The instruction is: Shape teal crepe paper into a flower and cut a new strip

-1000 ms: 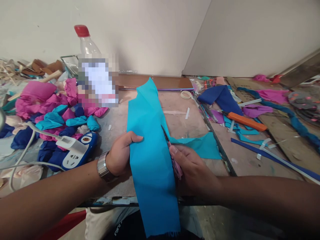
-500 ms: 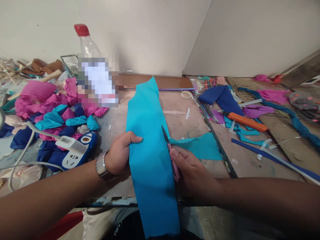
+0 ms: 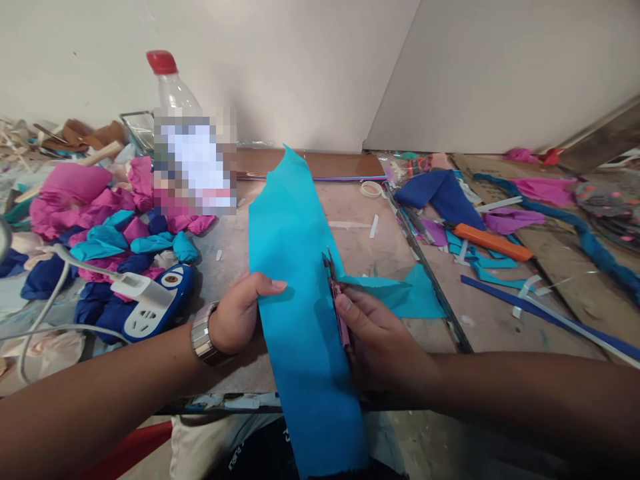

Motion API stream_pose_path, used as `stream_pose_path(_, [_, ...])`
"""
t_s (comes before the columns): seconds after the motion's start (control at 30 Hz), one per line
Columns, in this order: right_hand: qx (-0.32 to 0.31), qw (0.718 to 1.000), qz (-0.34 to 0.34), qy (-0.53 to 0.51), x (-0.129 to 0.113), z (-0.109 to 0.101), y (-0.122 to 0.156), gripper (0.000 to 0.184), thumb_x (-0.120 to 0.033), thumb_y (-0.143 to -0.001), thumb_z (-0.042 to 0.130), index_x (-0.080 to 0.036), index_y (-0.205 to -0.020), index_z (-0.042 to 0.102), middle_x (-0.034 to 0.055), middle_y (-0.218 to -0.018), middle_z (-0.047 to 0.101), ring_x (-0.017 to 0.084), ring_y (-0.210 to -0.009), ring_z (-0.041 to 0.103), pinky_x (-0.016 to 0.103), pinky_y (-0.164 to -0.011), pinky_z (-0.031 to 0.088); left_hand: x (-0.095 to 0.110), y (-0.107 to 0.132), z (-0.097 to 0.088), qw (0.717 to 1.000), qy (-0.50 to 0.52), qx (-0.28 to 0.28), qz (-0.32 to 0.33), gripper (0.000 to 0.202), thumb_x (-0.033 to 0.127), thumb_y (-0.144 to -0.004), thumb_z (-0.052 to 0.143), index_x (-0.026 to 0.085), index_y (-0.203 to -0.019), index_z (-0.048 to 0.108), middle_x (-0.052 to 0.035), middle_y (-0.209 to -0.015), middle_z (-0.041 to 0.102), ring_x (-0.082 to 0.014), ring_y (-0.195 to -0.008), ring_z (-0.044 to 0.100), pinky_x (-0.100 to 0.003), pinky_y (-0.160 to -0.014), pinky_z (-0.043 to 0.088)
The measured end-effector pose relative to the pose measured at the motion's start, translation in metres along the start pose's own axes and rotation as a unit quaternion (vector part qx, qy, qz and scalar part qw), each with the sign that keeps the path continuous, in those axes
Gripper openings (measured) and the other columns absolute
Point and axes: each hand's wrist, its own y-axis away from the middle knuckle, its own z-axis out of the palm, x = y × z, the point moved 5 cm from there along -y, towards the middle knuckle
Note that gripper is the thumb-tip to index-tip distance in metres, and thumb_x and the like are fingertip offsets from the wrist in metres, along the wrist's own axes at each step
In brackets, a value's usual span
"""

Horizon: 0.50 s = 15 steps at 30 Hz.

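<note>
A long strip of turquoise cloth (image 3: 295, 293) runs from the back of the table over its front edge into my lap. My left hand (image 3: 239, 312), a metal watch on its wrist, pinches the cloth's left edge with the thumb on top. My right hand (image 3: 381, 333) holds small pink-handled scissors (image 3: 336, 300) whose blades sit in the cloth's right edge. A cut-off turquoise piece (image 3: 400, 292) lies to the right of the blades, still joined at the cut.
A heap of pink, turquoise and navy cloth pieces (image 3: 100, 220) fills the left. A blue and white power strip (image 3: 150, 303) with a white plug lies near my left wrist. A red-capped plastic bottle (image 3: 173, 93) stands behind. An orange utility knife (image 3: 493, 241), navy cloth (image 3: 443, 193) and strips lie right.
The scissors have advanced a little further along the cloth's right edge. The strip's far tip has shifted left, and the cut-off piece has folded up slightly.
</note>
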Motion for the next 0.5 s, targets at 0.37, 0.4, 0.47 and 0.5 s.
stream_pose_path(0.37, [-0.025, 0.999, -0.024, -0.02, -0.005, 0.006, 0.0, 0.044, -0.056, -0.086, 0.077, -0.028, -0.118, 0.065, -0.0026, -0.084, 0.065, 0.014, -0.071, 0.058, 0.026, -0.068, 0.05, 0.022, -0.005, 0.002, 0.995, 0.057, 0.038, 0.075, 0.058, 0.048, -0.083, 0.064, 0.008, -0.125, 0.069, -0.0182, -0.117, 0.077, -0.0456, -0.117, 0.068, -0.062, -0.104, 0.053])
stream_pose_path(0.4, [-0.027, 0.999, -0.022, -0.021, -0.005, 0.006, 0.001, 0.044, -0.056, -0.086, 0.077, -0.028, -0.118, 0.066, -0.0023, -0.083, 0.066, 0.015, -0.071, 0.059, 0.027, -0.068, 0.05, 0.02, -0.005, 0.001, 0.995, 0.057, 0.044, 0.063, 0.056, 0.044, -0.082, 0.065, 0.007, -0.124, 0.07, -0.0187, -0.116, 0.077, -0.0455, -0.116, 0.069, -0.062, -0.104, 0.053])
stream_pose_path(0.47, [-0.032, 0.999, -0.012, -0.017, -0.002, 0.005, 0.002, 0.044, -0.056, -0.085, 0.077, -0.027, -0.116, 0.067, -0.0027, -0.078, 0.065, 0.015, -0.071, 0.06, 0.027, -0.068, 0.051, 0.018, -0.005, -0.001, 0.996, 0.049, 0.061, 0.036, 0.054, 0.034, -0.076, 0.065, 0.006, -0.122, 0.07, -0.019, -0.114, 0.078, -0.0449, -0.114, 0.069, -0.063, -0.104, 0.053])
stream_pose_path(0.5, [-0.038, 0.999, -0.01, -0.014, -0.001, 0.005, 0.003, 0.043, -0.056, -0.086, 0.077, -0.026, -0.114, 0.067, -0.0035, -0.074, 0.063, 0.015, -0.068, 0.059, 0.027, -0.067, 0.051, 0.017, -0.005, -0.003, 0.996, 0.042, 0.071, 0.026, 0.054, 0.03, -0.073, 0.065, 0.005, -0.122, 0.07, -0.0189, -0.113, 0.078, -0.0445, -0.113, 0.07, -0.063, -0.104, 0.053])
